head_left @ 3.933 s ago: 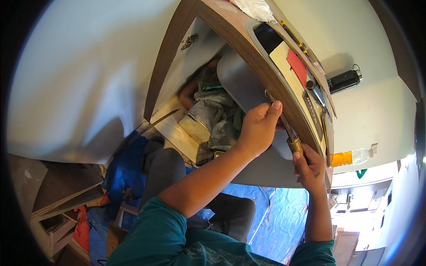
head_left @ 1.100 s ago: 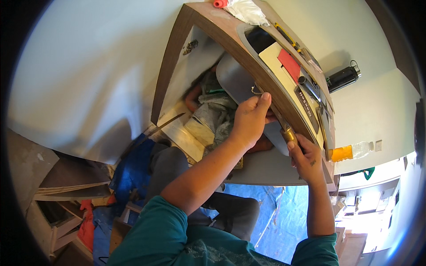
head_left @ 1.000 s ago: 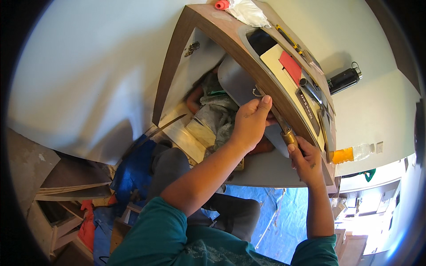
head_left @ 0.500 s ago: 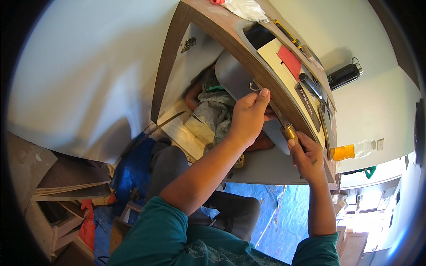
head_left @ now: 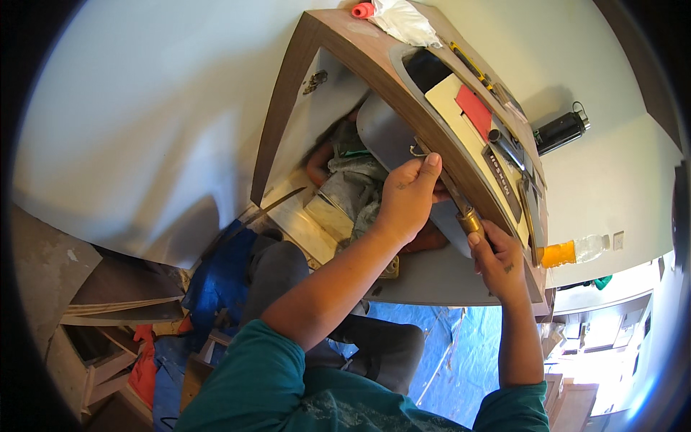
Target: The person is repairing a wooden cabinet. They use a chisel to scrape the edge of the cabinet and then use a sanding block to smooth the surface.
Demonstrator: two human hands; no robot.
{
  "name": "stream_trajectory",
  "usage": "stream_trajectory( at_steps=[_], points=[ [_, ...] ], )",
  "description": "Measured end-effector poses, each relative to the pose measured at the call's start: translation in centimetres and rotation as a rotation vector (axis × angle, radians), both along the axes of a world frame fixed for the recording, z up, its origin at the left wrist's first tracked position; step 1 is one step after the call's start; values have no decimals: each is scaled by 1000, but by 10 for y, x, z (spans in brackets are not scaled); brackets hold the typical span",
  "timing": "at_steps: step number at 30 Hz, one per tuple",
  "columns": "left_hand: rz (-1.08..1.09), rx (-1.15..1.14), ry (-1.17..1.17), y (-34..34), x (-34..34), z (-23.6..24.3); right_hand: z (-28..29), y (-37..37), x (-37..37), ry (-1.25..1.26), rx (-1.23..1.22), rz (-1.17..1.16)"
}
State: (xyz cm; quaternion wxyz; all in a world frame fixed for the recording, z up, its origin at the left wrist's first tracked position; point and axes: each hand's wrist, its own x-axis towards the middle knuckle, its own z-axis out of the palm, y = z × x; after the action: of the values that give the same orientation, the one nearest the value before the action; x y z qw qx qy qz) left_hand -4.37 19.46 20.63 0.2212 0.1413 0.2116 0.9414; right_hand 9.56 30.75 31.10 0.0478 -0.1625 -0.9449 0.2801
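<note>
In my right hand [head_left: 502,270] is the handle of a chisel-like tool [head_left: 470,219] with a brass-coloured collar. Its long narrow blade lies along the underside of the wooden front edge of the cabinet [head_left: 403,93]. My left hand [head_left: 410,194] is closed at the blade's far end, thumb up near that edge; its fingertips are hidden behind the hand. A short bit of pale cord [head_left: 416,150] hangs just beyond the left thumb. The grey sink bowl [head_left: 385,126] shows under the counter, behind my hands.
Another person in grey clothing [head_left: 353,187] is inside the cabinet, arms partly visible. A sink cut-out, red sheet [head_left: 473,111], yellow cutter [head_left: 471,63] and white bag [head_left: 403,21] are on top. A black flask [head_left: 561,129] and orange-drink bottle [head_left: 568,252] stand behind. Blue tarpaulin [head_left: 439,338] covers the floor.
The view has shifted slightly, so the cabinet sits a little lower and further right. Both hands keep nearly the same place on the tool and cabinet edge.
</note>
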Motion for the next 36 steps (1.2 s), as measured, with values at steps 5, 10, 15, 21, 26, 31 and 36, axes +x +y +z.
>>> stream_trajectory(
  at_steps=[5,10,15,21,26,31,36],
  points=[
    [28,7,-5,-6,-15,0,-6,-4,-14,76,15,50],
    [4,-20,-9,-10,0,-9,8,1,-6,-46,-97,46],
    [104,122,-147,-22,6,-40,-7,1,35,-32,-178,107],
    [156,165,-28,-26,-16,-14,-35,5,104,69,-364,66],
    [91,224,-50,-26,-1,-10,-49,11,127,34,-361,18],
    [97,103,-47,-23,11,-19,-52,4,103,84,-273,8],
    [81,41,-5,-11,14,-51,-38,0,62,98,-100,42]
  ],
)
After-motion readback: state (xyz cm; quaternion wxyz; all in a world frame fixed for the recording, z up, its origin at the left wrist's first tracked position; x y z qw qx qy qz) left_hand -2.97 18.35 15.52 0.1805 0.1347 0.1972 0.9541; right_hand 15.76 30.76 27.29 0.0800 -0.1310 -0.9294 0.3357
